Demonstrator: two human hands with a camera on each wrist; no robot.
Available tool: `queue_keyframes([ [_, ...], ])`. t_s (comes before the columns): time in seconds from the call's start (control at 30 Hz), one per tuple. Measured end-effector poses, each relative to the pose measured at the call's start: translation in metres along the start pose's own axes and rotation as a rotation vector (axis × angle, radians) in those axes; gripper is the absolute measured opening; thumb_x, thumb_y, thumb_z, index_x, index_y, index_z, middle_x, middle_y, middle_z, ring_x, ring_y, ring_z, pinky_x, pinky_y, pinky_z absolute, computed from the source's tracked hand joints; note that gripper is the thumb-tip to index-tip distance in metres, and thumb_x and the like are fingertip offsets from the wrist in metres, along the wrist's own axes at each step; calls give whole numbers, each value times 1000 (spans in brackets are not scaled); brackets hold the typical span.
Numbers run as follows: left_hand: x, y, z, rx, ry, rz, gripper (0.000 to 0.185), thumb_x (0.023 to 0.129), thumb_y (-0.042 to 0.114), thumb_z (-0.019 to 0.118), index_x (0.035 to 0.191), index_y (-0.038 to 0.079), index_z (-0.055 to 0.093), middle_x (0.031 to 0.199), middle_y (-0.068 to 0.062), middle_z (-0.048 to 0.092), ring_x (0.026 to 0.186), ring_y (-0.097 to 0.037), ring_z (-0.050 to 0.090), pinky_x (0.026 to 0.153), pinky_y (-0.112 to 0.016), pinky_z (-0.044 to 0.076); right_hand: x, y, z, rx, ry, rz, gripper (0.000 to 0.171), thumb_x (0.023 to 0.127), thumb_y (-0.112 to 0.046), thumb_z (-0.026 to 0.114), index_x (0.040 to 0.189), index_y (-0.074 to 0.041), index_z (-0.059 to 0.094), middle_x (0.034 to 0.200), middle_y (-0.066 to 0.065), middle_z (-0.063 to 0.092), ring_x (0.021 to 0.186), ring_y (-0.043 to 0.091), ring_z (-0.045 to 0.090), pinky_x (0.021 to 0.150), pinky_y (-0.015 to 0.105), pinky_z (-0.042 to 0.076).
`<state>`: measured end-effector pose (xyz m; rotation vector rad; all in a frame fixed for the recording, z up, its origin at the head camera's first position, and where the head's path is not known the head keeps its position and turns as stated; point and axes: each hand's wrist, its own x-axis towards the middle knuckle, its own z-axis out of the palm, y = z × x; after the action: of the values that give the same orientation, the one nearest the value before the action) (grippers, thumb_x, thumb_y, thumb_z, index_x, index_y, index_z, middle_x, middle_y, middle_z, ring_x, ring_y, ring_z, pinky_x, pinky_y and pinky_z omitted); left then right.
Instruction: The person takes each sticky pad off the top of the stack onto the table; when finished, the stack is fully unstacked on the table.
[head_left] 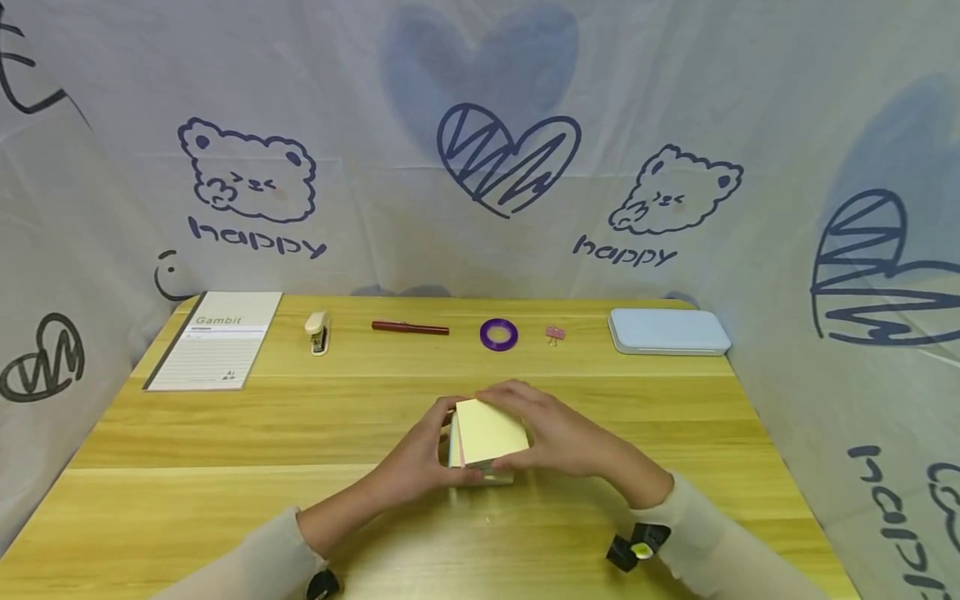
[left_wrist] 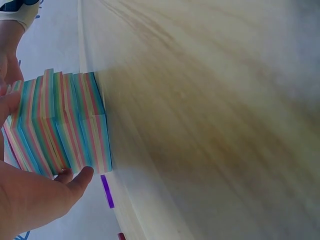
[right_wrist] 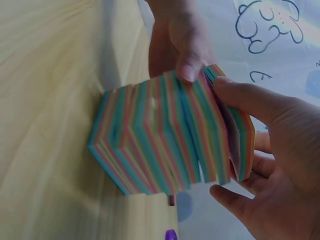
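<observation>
A tall stack of sticky note pads [right_wrist: 150, 145], edged in blue, pink, green and yellow stripes, stands on the table between both hands. Its layers are somewhat uneven. My left hand [head_left: 416, 458] grips the stack from the left, thumb on the near side. On top, a pad with a pale yellow face [head_left: 491, 433] sits slightly askew. My right hand [head_left: 566, 437] holds this upper pad, thumb at the near edge and fingers at the far one. In the right wrist view, a narrow gap separates the top pad [right_wrist: 245, 142] from the stack beneath.
Along the back of the wooden table [head_left: 262, 517] lie a notebook [head_left: 217, 342], a small stapler [head_left: 318, 333], a dark red pen [head_left: 410, 328], a purple tape roll [head_left: 484, 342], a pink binder clip [head_left: 555, 334] and a light blue case [head_left: 667, 332]. Printed cloth [head_left: 375, 192] hangs behind.
</observation>
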<state>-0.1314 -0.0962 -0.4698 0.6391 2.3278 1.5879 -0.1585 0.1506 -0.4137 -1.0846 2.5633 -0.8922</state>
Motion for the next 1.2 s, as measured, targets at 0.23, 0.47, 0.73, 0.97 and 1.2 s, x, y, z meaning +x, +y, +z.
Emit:
queue_keyframes([
  [0.23,1,-1,1,-25,11,-25,90,78,19,92,149,9,38,150,-17,46,134,-49,50,110,-58,46,-3,9,-21,6,54,11,88,81,-42,88,155,-16,48,151,4,51,134,27,53,107,50,50],
  [0.47,2,-2,-1,-50,0,-25,86,79,14,91,147,9,38,147,-17,47,130,-50,54,105,-53,52,2,38,-43,24,110,93,86,83,-32,88,156,-15,46,157,9,47,151,37,33,120,62,29],
  [0.73,3,-2,-1,-47,-2,-33,87,79,14,91,147,9,38,146,-16,48,130,-48,54,106,-53,51,19,87,-43,33,98,158,84,87,-30,84,158,-11,42,162,19,36,152,43,27,120,65,25],
  [0.97,3,-2,-1,-31,-3,-27,87,79,15,91,148,8,38,146,-16,48,131,-47,53,107,-54,50,29,129,-26,68,74,246,87,86,-31,85,157,-9,41,168,23,20,158,41,8,126,61,8],
  [1.2,2,-2,-1,-35,0,-23,87,78,15,92,147,10,38,146,-16,49,131,-47,54,107,-54,49,33,147,-12,109,69,231,86,83,-24,87,154,-5,44,160,21,38,149,40,34,122,57,27],
])
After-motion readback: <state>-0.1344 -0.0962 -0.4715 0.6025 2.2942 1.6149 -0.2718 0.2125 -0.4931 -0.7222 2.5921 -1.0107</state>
